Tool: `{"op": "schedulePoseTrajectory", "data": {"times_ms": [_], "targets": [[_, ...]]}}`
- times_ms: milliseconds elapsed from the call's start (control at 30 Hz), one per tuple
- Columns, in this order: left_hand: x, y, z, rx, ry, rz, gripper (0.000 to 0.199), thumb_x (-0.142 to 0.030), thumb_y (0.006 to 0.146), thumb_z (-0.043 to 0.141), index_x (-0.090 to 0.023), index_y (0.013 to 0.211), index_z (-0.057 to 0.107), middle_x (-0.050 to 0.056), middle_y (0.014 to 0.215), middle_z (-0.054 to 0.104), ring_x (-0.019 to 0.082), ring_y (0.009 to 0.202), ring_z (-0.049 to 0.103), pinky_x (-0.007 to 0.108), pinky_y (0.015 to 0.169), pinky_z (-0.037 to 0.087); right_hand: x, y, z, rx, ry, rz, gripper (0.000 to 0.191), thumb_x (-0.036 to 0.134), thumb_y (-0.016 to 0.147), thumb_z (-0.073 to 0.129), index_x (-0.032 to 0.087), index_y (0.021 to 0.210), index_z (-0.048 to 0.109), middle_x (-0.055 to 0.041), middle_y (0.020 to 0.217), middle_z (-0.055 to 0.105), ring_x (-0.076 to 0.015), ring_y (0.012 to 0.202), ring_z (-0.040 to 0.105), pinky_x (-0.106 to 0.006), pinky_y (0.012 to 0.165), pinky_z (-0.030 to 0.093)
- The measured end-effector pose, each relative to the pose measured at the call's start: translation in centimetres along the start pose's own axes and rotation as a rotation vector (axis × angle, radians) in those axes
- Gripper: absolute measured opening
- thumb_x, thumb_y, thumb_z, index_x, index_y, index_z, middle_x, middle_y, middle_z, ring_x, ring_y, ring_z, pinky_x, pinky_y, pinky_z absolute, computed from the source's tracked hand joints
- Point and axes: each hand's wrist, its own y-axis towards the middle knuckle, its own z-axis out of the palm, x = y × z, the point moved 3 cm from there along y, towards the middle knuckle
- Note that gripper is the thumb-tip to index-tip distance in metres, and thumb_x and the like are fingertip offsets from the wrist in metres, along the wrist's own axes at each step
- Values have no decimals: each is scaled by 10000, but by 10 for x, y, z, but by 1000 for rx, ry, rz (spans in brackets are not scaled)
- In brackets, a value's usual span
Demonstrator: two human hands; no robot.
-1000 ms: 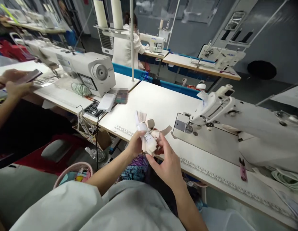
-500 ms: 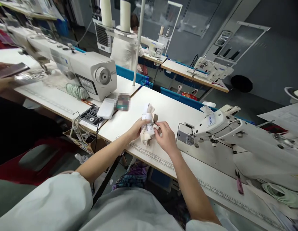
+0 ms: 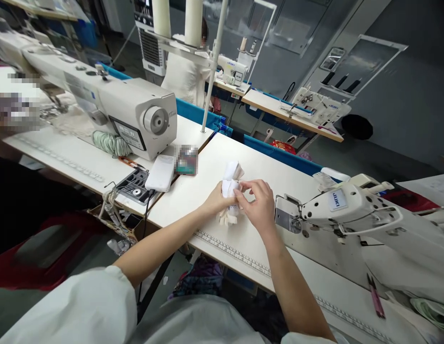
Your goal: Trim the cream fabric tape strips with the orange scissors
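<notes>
A small bundle of white and cream fabric strips [image 3: 229,217], wrapped round its middle with a white band, is held over the white table [image 3: 193,200]. My left hand [image 3: 215,198] is closed round the bundle's left side. On its right side, my right hand [image 3: 257,198] has its thumb and index finger pinched at the white band. The fingertips partly cover the band, and printed marks show just below them.
A sewing machine [image 3: 325,200] stands right of my hands, another [image 3: 143,114] at the left. A white power bank [image 3: 160,173] lies near the table joint. Pink-handled snips [image 3: 376,298] lie at lower right. Someone in white [image 3: 184,76] sits beyond.
The bundle is turned, and more of its white band now faces up while less of the printed part shows. My right hand has moved up to the band. The whole view has shifted slightly.
</notes>
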Motion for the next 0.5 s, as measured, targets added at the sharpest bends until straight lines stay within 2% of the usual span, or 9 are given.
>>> {"op": "schedulePoseTrajectory", "data": {"times_ms": [100,167,233,333,400,500], "targets": [[0,-5,-5,-163,134,2,615,-316,580,792,-124,1106,538,106,1072,612,265,998,575,333,828,467,-2,6,9,-30,190,152,162,331,874,600,198,782,616,-22,802,607,-161,707,535,-324,715,457],[0,-7,-8,-212,178,-34,644,-329,551,810,-127,1092,526,105,1064,604,266,994,568,332,817,458,-3,11,14,-66,364,281,184,342,877,590,198,762,599,-9,757,591,-151,693,543,-295,678,463],[-2,-8,-9,-139,136,-67,543,-358,561,797,-136,994,554,75,955,615,240,903,575,309,759,450,-2,16,12,-133,485,377,199,375,867,606,200,774,589,3,717,583,-145,674,543,-283,657,463],[-4,-8,-11,-55,-77,-145,417,-371,610,753,-143,912,577,44,832,615,188,758,568,276,672,433,6,16,-10,-226,613,390,211,392,860,629,203,787,570,14,683,563,-136,639,534,-287,646,465],[-4,-8,-15,-81,-179,-204,416,-360,618,739,-143,931,572,37,813,617,166,704,561,266,631,423,14,2,-35,-151,650,351,198,381,876,624,209,789,577,13,664,553,-142,625,539,-302,635,468],[0,-6,-19,-85,-209,-223,364,-360,614,715,-145,858,550,11,722,576,132,615,516,251,568,389,19,-53,-81,133,557,340,224,398,893,595,229,746,615,-7,611,555,-170,566,535,-315,531,453]]}}
